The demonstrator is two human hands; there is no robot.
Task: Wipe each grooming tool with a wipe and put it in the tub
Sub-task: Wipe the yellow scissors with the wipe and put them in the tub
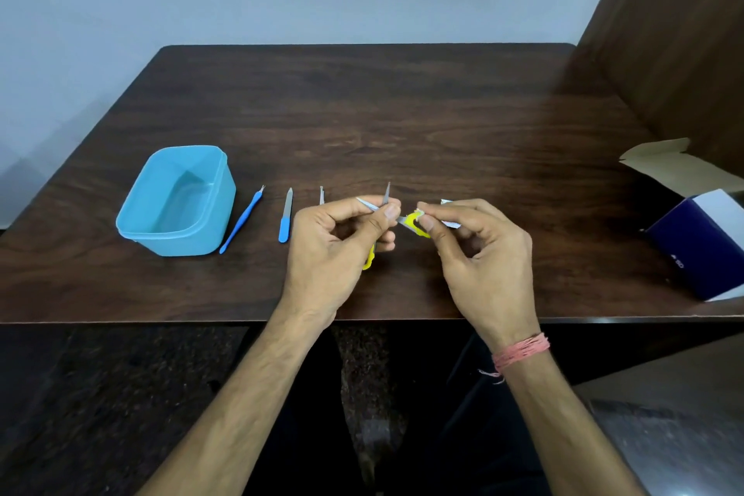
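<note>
Both hands hold yellow-handled scissors (412, 222) above the table (402, 113): left hand (338, 250) pinches the blades, right hand (479, 250) pinches a handle loop. Far left, the blue tub (133, 213) stands empty.

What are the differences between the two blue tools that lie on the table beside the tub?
The cuticle pusher is all blue, thin and round, and ends in a small forked tip; the nail file has a flat grey metal blade on a short blue handle. The cuticle pusher lies slanted, right beside the blue tub; the nail file lies nearly straight, farther from it. Both rest untouched on the table.
</note>
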